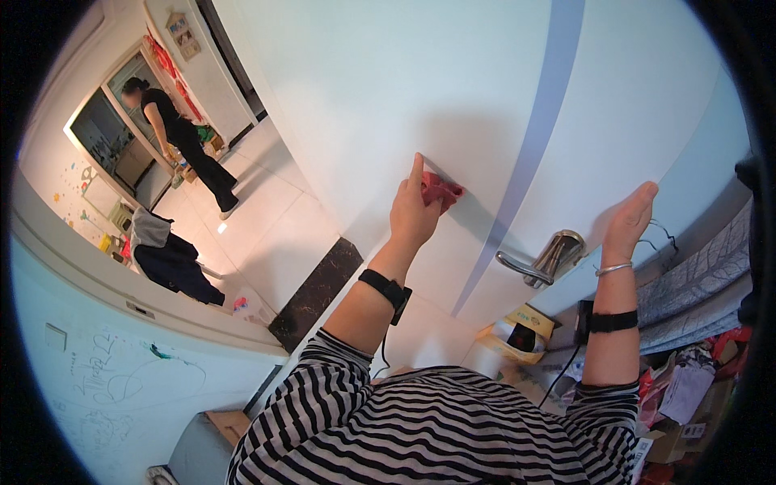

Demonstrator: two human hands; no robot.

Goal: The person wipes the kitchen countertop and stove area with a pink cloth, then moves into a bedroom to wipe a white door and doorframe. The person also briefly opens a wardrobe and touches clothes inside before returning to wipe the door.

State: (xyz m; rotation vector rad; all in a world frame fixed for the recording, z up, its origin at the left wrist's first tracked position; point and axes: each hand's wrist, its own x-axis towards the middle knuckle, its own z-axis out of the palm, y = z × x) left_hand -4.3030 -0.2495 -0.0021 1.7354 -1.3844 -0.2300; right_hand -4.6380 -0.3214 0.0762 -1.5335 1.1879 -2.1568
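Observation:
A white door [376,91] with a blue-grey vertical stripe [539,133] stands open before me. My left hand [415,209] holds a crumpled red cloth [441,191] against the door's face, left of the stripe. Its index finger points up along the surface. At the door's free edge, my right hand [630,218] rests with its palm towards the door and no object visible in it. Between my two arms, a metal lever handle [527,267] sticks out from its backplate. Part of the cloth is hidden under my left fingers.
Through the doorway a person [176,133] leans forward. A dark jacket [176,260] hangs over a chair near the door frame. Right of me are a grey patterned bedcover [697,291], a yellow box [521,333] and piled clothes [685,388]. A dark stone threshold [318,288] crosses the doorway.

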